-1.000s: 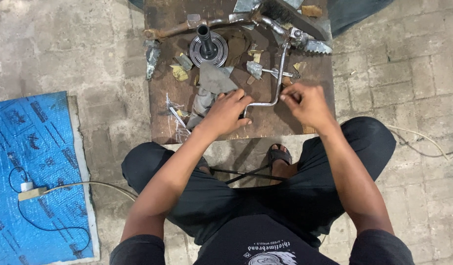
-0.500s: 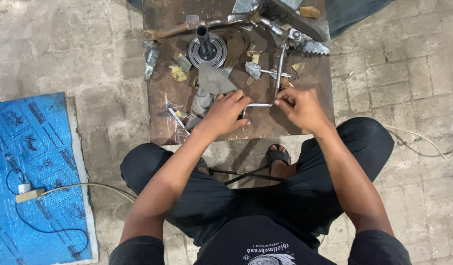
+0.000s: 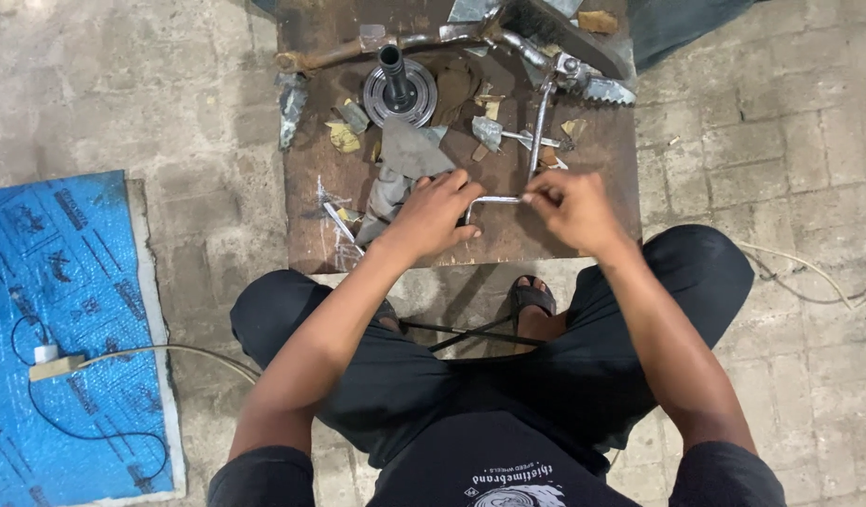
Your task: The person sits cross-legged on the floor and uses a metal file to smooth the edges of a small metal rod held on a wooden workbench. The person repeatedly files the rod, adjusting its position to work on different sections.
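A bent shiny metal rod (image 3: 536,141) lies on a rusty brown metal plate (image 3: 564,244) on the floor in front of me. My left hand (image 3: 433,214) grips the rod's near-left bend. My right hand (image 3: 569,208) pinches the rod at its corner, where it turns away from me. The rod's long arm runs up toward a toothed metal part (image 3: 597,86) at the plate's far right. I squat with my knees on either side of the plate.
A round flanged hub with an upright shaft (image 3: 398,86) stands at the plate's far middle. Grey metal scraps (image 3: 409,150) and yellowish bits lie around it. A blue sheet (image 3: 67,310) with a white cable and plug lies at left. The floor is stone paving.
Both hands have shifted slightly left and nearer along the plate with the rod. The rod's long arm now points more straight away from me.
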